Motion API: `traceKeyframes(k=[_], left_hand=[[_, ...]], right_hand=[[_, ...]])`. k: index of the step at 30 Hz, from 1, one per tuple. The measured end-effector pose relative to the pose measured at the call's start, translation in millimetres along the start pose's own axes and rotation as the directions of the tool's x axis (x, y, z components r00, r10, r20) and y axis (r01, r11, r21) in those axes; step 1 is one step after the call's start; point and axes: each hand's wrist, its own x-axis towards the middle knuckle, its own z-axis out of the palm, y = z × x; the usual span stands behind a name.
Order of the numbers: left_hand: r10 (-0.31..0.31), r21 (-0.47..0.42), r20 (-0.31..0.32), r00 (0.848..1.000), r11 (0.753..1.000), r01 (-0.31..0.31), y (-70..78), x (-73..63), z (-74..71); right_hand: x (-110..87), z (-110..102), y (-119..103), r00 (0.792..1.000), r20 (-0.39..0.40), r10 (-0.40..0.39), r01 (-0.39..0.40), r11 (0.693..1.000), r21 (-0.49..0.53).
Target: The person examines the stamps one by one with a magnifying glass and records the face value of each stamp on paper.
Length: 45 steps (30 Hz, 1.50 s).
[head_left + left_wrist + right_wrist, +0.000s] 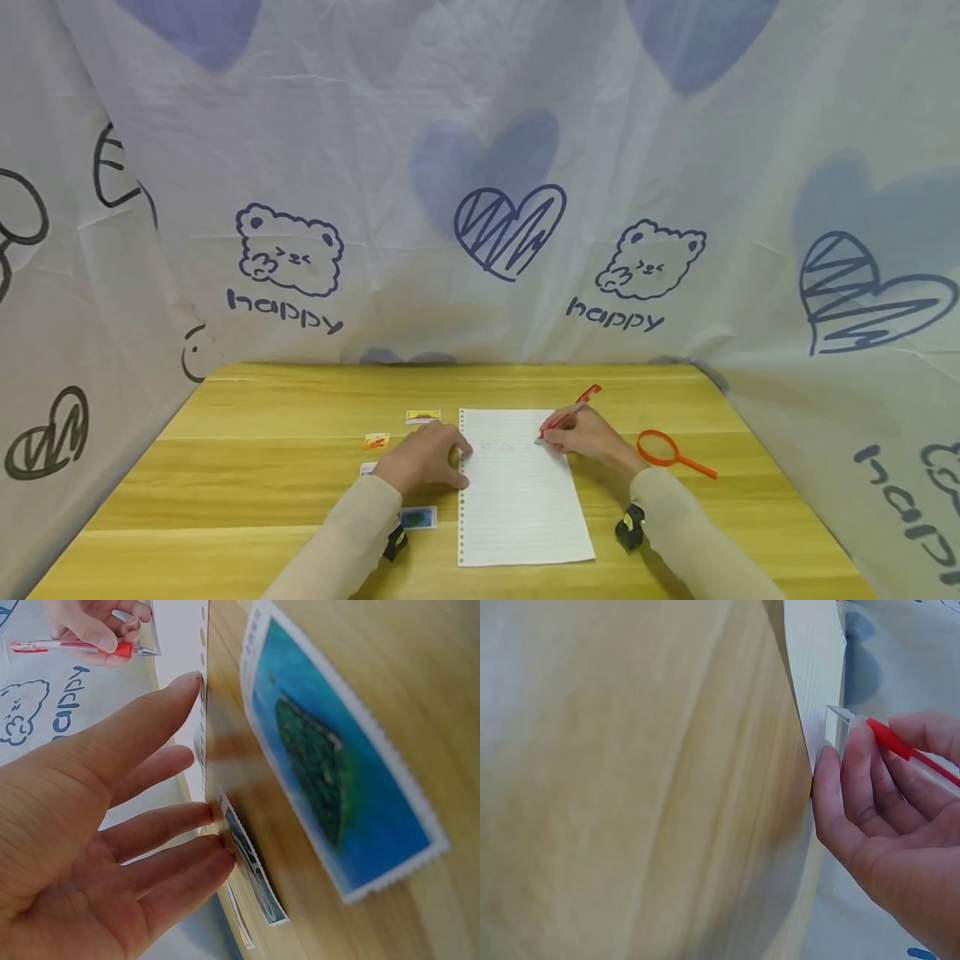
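A lined sheet of loose-leaf paper [521, 517], punched with holes down its left edge, lies on the table. My right hand [588, 435] pinches a clear pen with a red grip [891, 739], its tip at the upper right of the sheet. Faint marks run along a line to the left of that tip. At the paper's left margin rests my left hand [422, 458], fingers relaxed and spread, thumb tip at the punched edge. A blue stamp with a green island [315, 757] lies near this hand, with a dark stamp [255, 862] by its fingertips.
Yellow stamps [377, 442] lie beyond my left hand on the wooden table [247, 467]. An orange magnifying glass [696, 467] is to the right of my right wrist. Behind the table hangs a white curtain [390, 250] printed with hearts and bears.
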Motion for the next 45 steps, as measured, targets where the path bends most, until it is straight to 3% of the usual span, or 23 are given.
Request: traceKeyframes(k=[7, 14, 26, 38, 45], left_hand=[[-0.007, -0.001, 0.0, 1.0, 1.0, 0.007, -1.4, 1.1, 0.2], [-0.017, -0.004, 0.005, 1.0, 1.0, 0.017, -2.7, 1.3, 2.7], [-0.011, -0.006, 0.003, 1.0, 1.0, 0.011, -1.7, 0.8, 1.7], [-0.015, 0.008, 0.002, 1.0, 1.0, 0.015, -3.0, 2.5, 2.2], [-0.006, 0.013, 0.0, 1.0, 1.0, 0.006, -3.8, 4.0, 2.8]], right_hand=[[-2.7, -3.5, -4.1, 0.996, 0.065, -0.063, 0.063, 0.998, -0.009], [-2.3, -3.5, 0.4, 1.0, 0.007, 0.031, -0.031, 0.999, 0.011], [-2.4, -1.5, 1.0, 0.997, -0.034, 0.073, -0.073, 0.997, 0.0], [-5.7, -8.3, 2.7, 0.999, 0.036, -0.002, 0.002, 1.0, 0.012], [-4.5, -6.3, -0.2, 1.0, 0.011, 0.018, -0.018, 1.0, 0.015]])
